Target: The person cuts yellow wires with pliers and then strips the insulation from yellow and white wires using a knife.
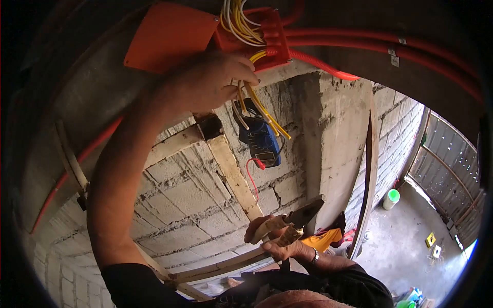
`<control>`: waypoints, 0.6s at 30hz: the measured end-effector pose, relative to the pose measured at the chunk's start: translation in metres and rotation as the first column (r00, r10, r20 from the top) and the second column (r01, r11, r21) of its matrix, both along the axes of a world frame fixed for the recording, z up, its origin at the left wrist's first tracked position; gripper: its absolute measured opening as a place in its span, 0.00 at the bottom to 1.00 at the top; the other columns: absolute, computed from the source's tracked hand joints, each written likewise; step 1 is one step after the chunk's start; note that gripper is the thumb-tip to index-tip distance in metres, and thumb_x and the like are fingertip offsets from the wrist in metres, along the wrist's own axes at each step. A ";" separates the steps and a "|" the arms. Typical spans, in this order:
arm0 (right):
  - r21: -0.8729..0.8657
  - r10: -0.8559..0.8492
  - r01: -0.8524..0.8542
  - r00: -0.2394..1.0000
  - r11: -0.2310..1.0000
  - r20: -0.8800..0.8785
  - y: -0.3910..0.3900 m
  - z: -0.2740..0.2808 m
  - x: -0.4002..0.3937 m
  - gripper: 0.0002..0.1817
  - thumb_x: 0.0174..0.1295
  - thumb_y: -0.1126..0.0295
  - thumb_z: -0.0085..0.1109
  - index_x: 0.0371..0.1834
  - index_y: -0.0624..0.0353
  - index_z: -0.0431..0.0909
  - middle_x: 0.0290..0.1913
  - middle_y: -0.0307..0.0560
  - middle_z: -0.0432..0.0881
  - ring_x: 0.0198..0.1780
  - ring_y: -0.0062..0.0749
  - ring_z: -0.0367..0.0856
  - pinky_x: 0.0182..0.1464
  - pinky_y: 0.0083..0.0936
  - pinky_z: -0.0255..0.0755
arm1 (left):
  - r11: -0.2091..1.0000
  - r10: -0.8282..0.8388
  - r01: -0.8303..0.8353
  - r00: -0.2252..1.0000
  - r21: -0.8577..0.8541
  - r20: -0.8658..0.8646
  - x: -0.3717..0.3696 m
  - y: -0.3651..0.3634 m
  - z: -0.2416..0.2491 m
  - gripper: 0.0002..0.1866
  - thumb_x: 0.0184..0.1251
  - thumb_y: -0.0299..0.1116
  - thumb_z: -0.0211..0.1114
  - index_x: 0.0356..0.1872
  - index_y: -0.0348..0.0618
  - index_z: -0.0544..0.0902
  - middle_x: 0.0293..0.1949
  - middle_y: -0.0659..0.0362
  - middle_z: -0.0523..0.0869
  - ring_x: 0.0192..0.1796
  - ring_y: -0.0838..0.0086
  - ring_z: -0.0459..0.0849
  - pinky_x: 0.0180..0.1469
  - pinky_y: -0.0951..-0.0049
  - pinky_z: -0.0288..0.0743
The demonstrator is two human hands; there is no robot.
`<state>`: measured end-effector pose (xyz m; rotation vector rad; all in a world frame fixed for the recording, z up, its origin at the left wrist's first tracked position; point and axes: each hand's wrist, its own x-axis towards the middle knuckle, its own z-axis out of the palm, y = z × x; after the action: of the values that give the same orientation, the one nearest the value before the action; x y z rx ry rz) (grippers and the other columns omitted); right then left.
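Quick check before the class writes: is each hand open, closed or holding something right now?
Left hand: closed on white and yellow wires by the red junction box.
Right hand: closed around a hand tool, exact type unclear.

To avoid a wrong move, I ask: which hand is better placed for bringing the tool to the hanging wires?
Right, probably: the right hand holds the tool, while the left hand is raised at the wires, better placed to steady them.
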<state>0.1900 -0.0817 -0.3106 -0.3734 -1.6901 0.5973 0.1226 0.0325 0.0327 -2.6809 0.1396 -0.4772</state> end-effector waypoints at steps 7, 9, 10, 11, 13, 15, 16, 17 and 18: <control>0.014 -0.138 0.137 0.982 0.990 0.130 -0.001 -0.015 0.002 0.10 0.63 0.75 0.49 0.44 0.66 0.76 0.48 0.52 0.76 0.55 0.41 0.74 0.62 0.37 0.61 | 0.995 -0.030 0.029 0.999 -0.097 -0.014 0.000 0.016 0.017 0.14 0.60 0.22 0.64 0.48 0.36 0.81 0.46 0.52 0.84 0.48 0.68 0.85 0.51 0.73 0.78; -0.017 -0.120 0.122 0.989 0.992 0.088 0.002 -0.022 0.001 0.10 0.62 0.73 0.51 0.44 0.66 0.76 0.47 0.53 0.76 0.55 0.42 0.74 0.61 0.37 0.63 | 1.000 -0.013 0.013 1.000 -0.025 0.016 0.001 0.012 0.018 0.13 0.61 0.23 0.64 0.47 0.36 0.81 0.43 0.53 0.85 0.46 0.69 0.85 0.49 0.74 0.79; -0.046 -0.103 0.105 0.994 0.993 0.045 0.003 -0.022 0.000 0.12 0.61 0.70 0.54 0.44 0.65 0.76 0.47 0.54 0.76 0.55 0.43 0.74 0.60 0.37 0.64 | 0.996 -0.007 0.014 0.997 -0.090 0.073 0.003 0.010 0.018 0.12 0.62 0.25 0.64 0.47 0.36 0.81 0.39 0.54 0.86 0.43 0.71 0.86 0.47 0.75 0.79; -0.045 -0.102 0.105 0.994 0.994 0.046 0.002 -0.019 0.000 0.12 0.61 0.70 0.54 0.44 0.65 0.76 0.47 0.54 0.76 0.55 0.43 0.74 0.60 0.37 0.64 | 0.988 0.002 0.018 0.992 -0.153 0.129 0.004 0.008 0.018 0.11 0.63 0.27 0.65 0.46 0.36 0.81 0.36 0.55 0.87 0.41 0.72 0.86 0.44 0.76 0.80; -0.109 -0.043 0.039 0.999 0.993 -0.034 -0.003 -0.004 -0.002 0.14 0.61 0.65 0.57 0.44 0.64 0.75 0.47 0.54 0.76 0.53 0.42 0.74 0.57 0.37 0.66 | 0.982 0.052 -0.030 0.992 -0.187 0.113 0.008 -0.001 0.020 0.11 0.64 0.29 0.65 0.45 0.36 0.81 0.35 0.55 0.87 0.39 0.74 0.86 0.42 0.76 0.80; -0.108 0.003 -0.012 0.997 0.994 -0.077 -0.006 0.007 -0.003 0.14 0.62 0.64 0.57 0.43 0.64 0.75 0.47 0.53 0.76 0.53 0.41 0.74 0.57 0.36 0.67 | 0.973 0.096 -0.073 0.991 -0.220 0.096 0.010 -0.005 0.022 0.11 0.64 0.30 0.65 0.45 0.36 0.81 0.34 0.55 0.87 0.38 0.75 0.86 0.40 0.77 0.80; -0.106 0.051 -0.064 0.991 0.992 -0.122 -0.007 0.009 -0.003 0.14 0.63 0.63 0.56 0.42 0.64 0.75 0.46 0.52 0.76 0.52 0.40 0.75 0.56 0.35 0.67 | 0.972 0.097 -0.079 0.992 -0.220 0.075 0.011 -0.005 0.023 0.11 0.64 0.29 0.65 0.45 0.35 0.81 0.35 0.55 0.87 0.38 0.75 0.86 0.41 0.77 0.80; -0.105 0.047 -0.060 0.991 0.993 -0.122 -0.007 0.010 -0.003 0.14 0.63 0.63 0.56 0.42 0.64 0.75 0.46 0.52 0.76 0.52 0.40 0.75 0.56 0.35 0.67 | 0.972 0.098 -0.084 0.994 -0.220 0.054 0.012 -0.006 0.023 0.11 0.64 0.29 0.65 0.44 0.35 0.81 0.36 0.55 0.87 0.39 0.75 0.86 0.41 0.76 0.80; -0.093 0.042 -0.052 0.993 0.994 -0.107 -0.006 0.010 -0.003 0.14 0.63 0.63 0.56 0.42 0.63 0.74 0.46 0.52 0.76 0.52 0.39 0.75 0.55 0.35 0.68 | 0.972 0.096 -0.082 0.994 -0.219 0.054 0.011 -0.006 0.024 0.11 0.64 0.29 0.65 0.44 0.35 0.81 0.36 0.55 0.87 0.39 0.75 0.86 0.41 0.76 0.80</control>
<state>0.1873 -0.0878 -0.3010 -0.3652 -1.5767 0.7227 0.1339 0.0261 0.0567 -2.8647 -0.0549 -0.5795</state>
